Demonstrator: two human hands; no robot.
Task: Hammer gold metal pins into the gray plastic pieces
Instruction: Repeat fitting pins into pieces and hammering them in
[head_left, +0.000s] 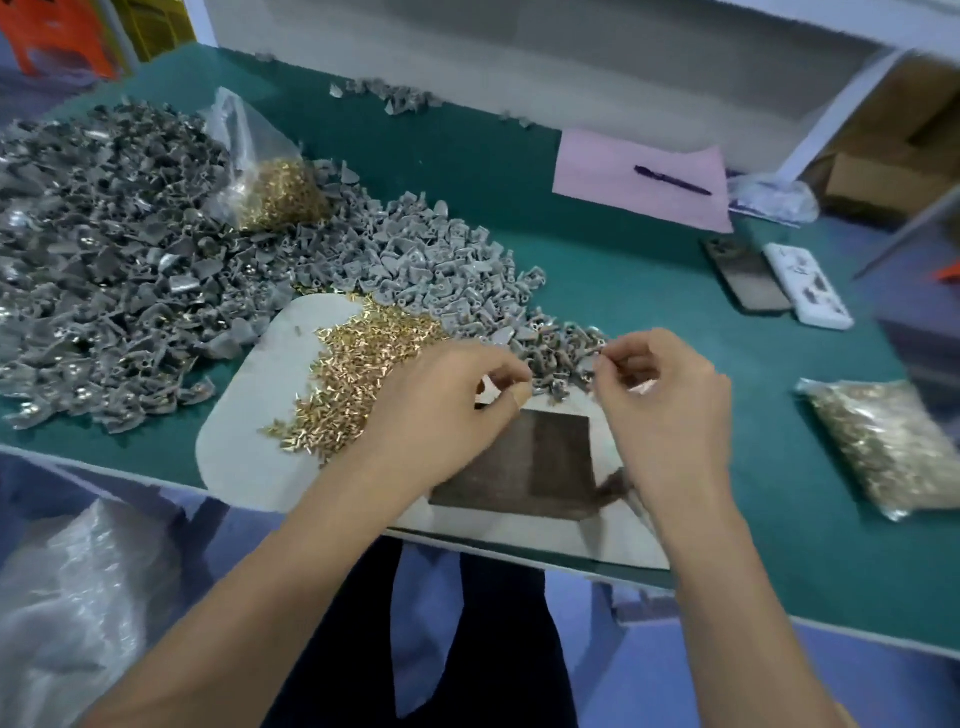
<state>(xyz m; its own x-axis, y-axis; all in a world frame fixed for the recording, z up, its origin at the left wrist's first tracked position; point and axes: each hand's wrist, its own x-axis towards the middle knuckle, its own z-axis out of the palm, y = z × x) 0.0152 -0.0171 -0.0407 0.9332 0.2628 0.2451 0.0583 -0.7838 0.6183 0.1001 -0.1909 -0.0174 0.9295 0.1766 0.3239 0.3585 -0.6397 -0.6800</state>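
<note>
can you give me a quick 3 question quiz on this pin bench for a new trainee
1. True or false: the loose heap of gold metal pins lies on the pale grey rounded mat.
2. What lies on the pink paper sheet? A) a hammer B) a dark purple pen C) a phone
3. Fill in: the dark square metal block sits on the mat between the person's left hand and right hand, and the sealed clear bag of pins lies to the person's ____.

Key: 1 true; 2 B; 3 right
</note>
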